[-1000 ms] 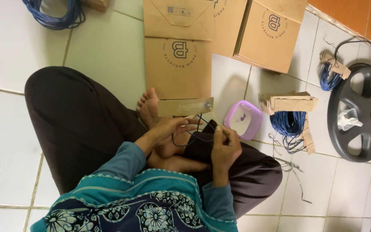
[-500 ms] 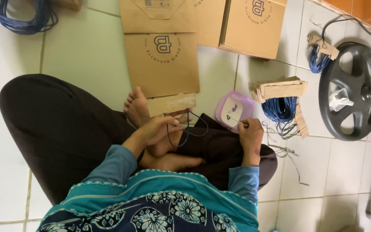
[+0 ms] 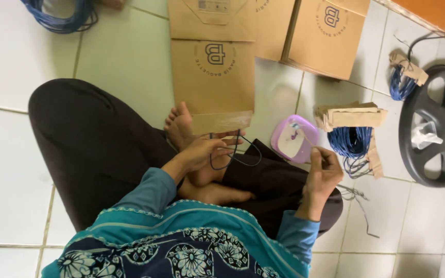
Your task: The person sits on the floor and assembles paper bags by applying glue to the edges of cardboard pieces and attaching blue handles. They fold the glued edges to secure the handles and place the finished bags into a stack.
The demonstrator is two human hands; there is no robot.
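Note:
I sit cross-legged on a white tiled floor. My left hand [image 3: 206, 151] grips a thin dark cord loop [image 3: 235, 160] that hangs over my lap. My right hand [image 3: 324, 174] is raised to the right and pinches a thin pale strip or thread that runs up toward a small purple container [image 3: 292, 140] on the floor. A flat brown paper bag [image 3: 215, 82] lies just beyond my bare feet.
More brown paper bags [image 3: 325, 36] lie at the top. Blue cord bundles wrapped in cardboard [image 3: 354, 136] sit to the right, another blue coil [image 3: 60, 15] at top left. A dark spool wheel [image 3: 439, 126] lies at the far right. Loose cord scraps [image 3: 356, 198] rest nearby.
My right hand has left the cord loop, moved right to the purple container, and now draws a thin strip away from it. The left hand keeps the loop.

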